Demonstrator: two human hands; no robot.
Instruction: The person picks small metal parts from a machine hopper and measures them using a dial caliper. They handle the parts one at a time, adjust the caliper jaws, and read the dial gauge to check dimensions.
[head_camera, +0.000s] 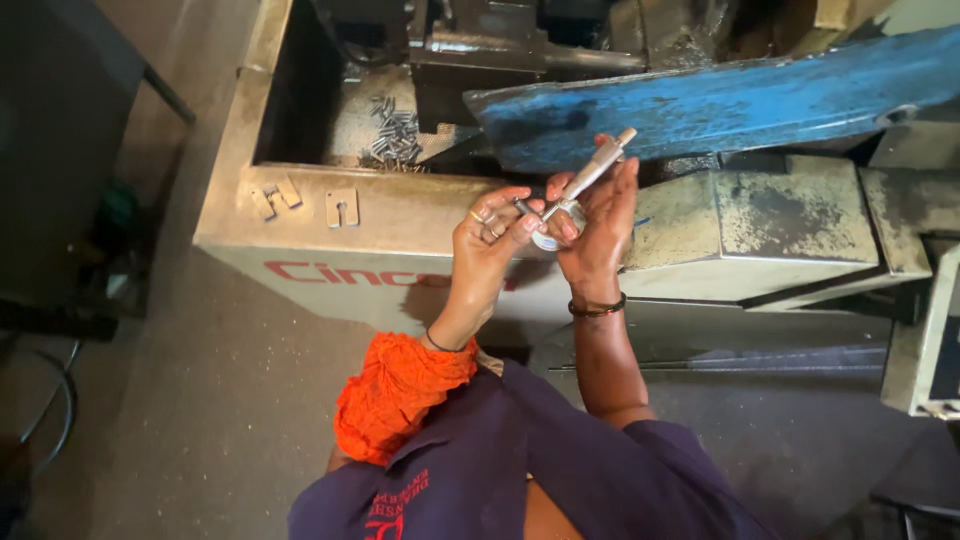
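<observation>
Both our hands meet on a micrometer (585, 185): our right hand (598, 225) grips its frame, our left hand (488, 235) pinches a small part, mostly hidden by fingers.

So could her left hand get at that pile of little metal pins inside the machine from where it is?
Probably yes. The left hand is busy at the measuring tool, but the pins lie in an open tray just beyond it, with only the low front rim between them.

Both hands raised over machine bed (400, 215): right hand (598, 225) grips micrometer (585, 190), left hand (487, 235) pinches small part.
</observation>
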